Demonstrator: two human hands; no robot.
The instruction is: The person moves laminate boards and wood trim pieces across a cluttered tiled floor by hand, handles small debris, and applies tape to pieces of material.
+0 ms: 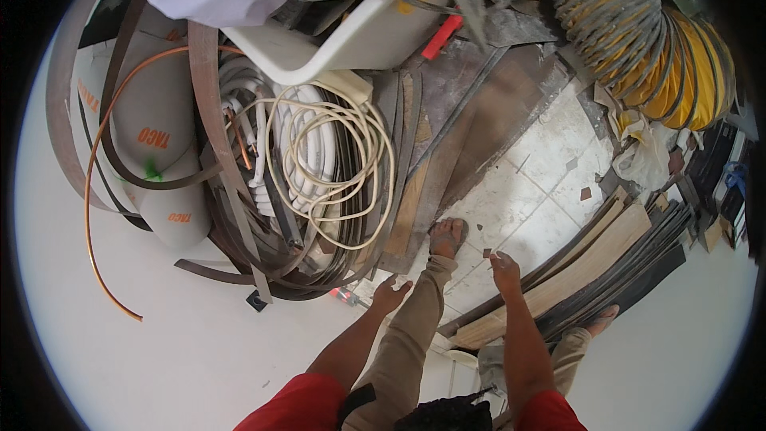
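Fingers of the bare right hand (506, 273) curled, a small, flat, dark-brown chip (487, 253) at their tips, whether pinched I could not tell, while the bare left hand (388, 296), leftward of them, hung part-open, apparently empty; a light edge pinch looked wisest.

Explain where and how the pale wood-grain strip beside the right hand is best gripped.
Probably mid-length, by both long edges, from above: the pale wood-grain strip is long and flat, so a middle hold should balance it, while darker strips crowd its sides.
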